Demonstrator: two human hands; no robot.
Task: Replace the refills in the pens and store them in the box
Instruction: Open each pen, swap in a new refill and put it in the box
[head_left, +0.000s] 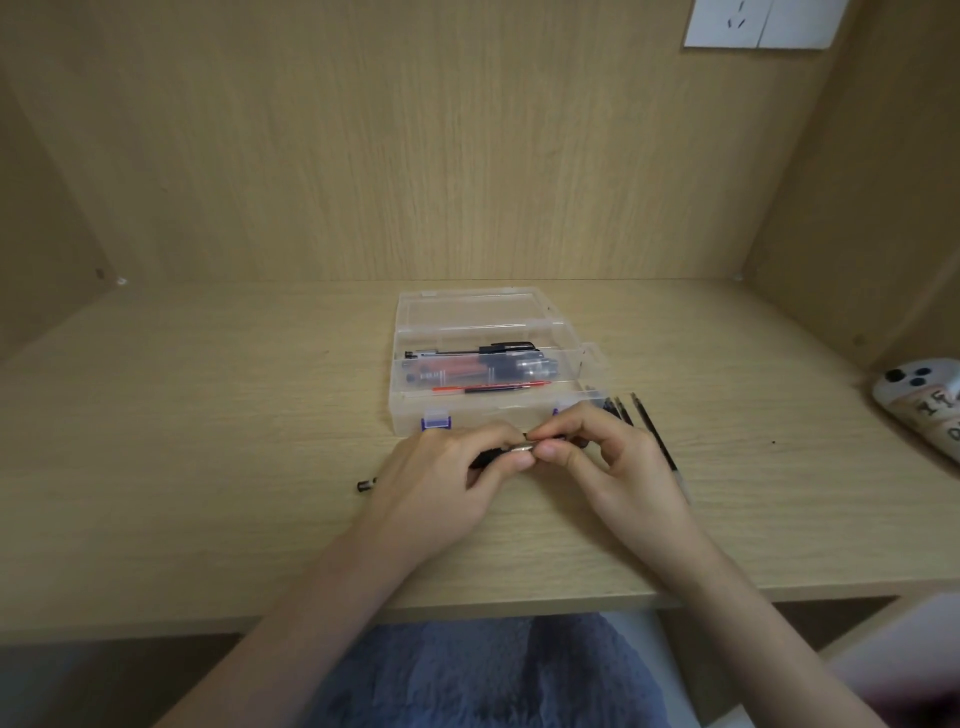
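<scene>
Here we find both hands drawn close together just in front of the clear plastic box (493, 411) with purple latches, which lies on the pale wooden desk (208, 441) with its lid thrown back. The left hand (441, 483) is curled round the barrel of a slim black pen (485, 458), steadying it roughly level. The right hand (608, 457) pinches the pen's silver metal tip (522, 448) between thumb and forefinger. We judge that this split of work suits twisting the tip on or off, though we cannot tell which. A small dark end shows beyond the left hand, probably the pen's back.

The box sits open and near, we think, so that finished pens can go straight in. Several dark and red pens (483, 366) and a thin red refill (493, 387) already lie inside. Loose thin black refills (655, 441) lie on the desk just beside the right hand, within easy reach for the swap.
</scene>
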